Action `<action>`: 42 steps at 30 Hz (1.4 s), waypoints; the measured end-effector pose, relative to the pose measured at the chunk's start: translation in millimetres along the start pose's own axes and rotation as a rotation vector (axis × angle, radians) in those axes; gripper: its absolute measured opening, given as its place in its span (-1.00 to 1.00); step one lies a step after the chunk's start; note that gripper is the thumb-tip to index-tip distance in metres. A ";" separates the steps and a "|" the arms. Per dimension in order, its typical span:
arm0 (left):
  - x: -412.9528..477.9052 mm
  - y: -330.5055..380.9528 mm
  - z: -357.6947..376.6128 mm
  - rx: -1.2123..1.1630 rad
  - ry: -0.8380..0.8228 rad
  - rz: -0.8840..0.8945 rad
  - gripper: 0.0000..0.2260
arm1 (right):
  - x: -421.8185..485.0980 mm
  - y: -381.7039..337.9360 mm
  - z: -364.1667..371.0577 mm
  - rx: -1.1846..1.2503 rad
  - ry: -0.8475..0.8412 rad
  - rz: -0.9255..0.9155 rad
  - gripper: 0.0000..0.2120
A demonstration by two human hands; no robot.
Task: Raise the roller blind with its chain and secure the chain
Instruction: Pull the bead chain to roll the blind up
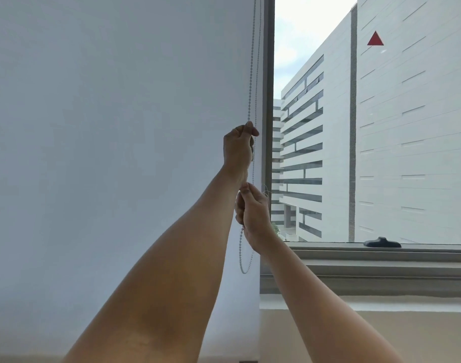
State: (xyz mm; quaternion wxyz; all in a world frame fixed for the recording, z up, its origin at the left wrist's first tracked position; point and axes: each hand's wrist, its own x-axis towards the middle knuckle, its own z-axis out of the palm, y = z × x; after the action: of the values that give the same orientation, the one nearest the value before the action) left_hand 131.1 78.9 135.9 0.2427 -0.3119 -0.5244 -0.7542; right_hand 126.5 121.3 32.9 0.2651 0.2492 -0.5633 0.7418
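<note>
Beside the blind [119,127], our left hand [239,146] grips the chain [251,74] high and our right hand [253,216] pinches it lower, likely stacked for hand-over-hand pulling.

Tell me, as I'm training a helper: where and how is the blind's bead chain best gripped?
Probably one straight strand of the chain, above its slack bottom loop, as the left hand and right hand do. Come from the room side, pinching across the beads: it hangs upright close against the blind.

Upper-floor room: roller blind [119,127], window [373,121].
</note>
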 end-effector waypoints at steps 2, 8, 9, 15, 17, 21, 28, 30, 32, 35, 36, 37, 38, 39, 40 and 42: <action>-1.9 2.7 -4.4 -0.035 -0.005 0.043 -0.67 | 2.5 -4.8 -3.3 0.021 -0.079 0.031 -0.51; -7.1 2.4 -14.9 -0.019 -0.003 0.116 -0.68 | 23.6 -28.5 -12.4 0.048 -0.167 0.090 -0.64; -10.5 -1.8 -14.7 0.001 0.003 0.118 -0.68 | 29.7 -36.8 -10.4 0.069 -0.148 0.072 -0.62; -42.1 -43.9 -17.2 -0.051 0.001 -0.022 -0.68 | 63.4 -95.3 8.6 0.077 -0.049 -0.021 -0.68; -50.6 -52.9 -20.9 -0.051 0.000 -0.029 -0.68 | 66.6 -104.8 16.0 0.000 -0.039 0.004 -0.74; -65.8 -64.1 -22.6 -0.078 -0.036 -0.037 -0.67 | 67.5 -108.6 27.2 -0.133 0.072 0.025 -0.76; -72.6 -70.7 -21.2 -0.101 -0.152 -0.067 -0.65 | 64.0 -95.6 30.2 -0.174 0.220 -0.147 -0.63; -66.4 -68.8 -25.5 -0.074 -0.231 -0.090 -0.63 | 63.7 -95.9 28.8 -0.171 0.211 -0.162 -0.63; -58.9 -64.9 -30.4 -0.029 -0.323 -0.116 -0.63 | 63.2 -96.3 25.6 -0.162 0.203 -0.171 -0.63; -44.2 -51.3 -34.2 -0.007 -0.366 -0.168 -0.68 | 61.2 -97.3 20.1 -0.111 0.197 -0.179 -0.64; -38.2 -44.7 -33.2 -0.053 -0.347 -0.171 -0.69 | 59.9 -96.3 18.6 -0.093 0.198 -0.182 -0.64; -32.5 -36.7 -31.3 -0.120 -0.316 -0.166 -0.70 | 57.7 -93.5 17.2 -0.081 0.198 -0.184 -0.64; -26.4 -27.7 -28.4 -0.173 -0.279 -0.154 -0.70 | 54.5 -88.9 15.8 -0.077 0.197 -0.181 -0.63; -20.3 -18.5 -25.0 -0.195 -0.242 -0.135 -0.69 | 50.7 -82.7 14.8 -0.077 0.197 -0.171 -0.63; -14.3 -9.7 -21.3 -0.185 -0.209 -0.113 -0.69 | 46.3 -75.9 13.9 -0.084 0.200 -0.153 -0.64; -2.0 3.9 -15.5 -0.134 -0.143 -0.096 -0.74 | 36.6 -61.0 10.8 -0.121 0.215 -0.113 -0.66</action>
State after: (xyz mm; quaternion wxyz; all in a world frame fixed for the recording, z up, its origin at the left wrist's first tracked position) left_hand 131.9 63.0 133.0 0.1469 -0.3548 -0.5031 -0.7742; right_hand 141.5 128.7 102.9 0.3797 0.1831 -0.5603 0.7130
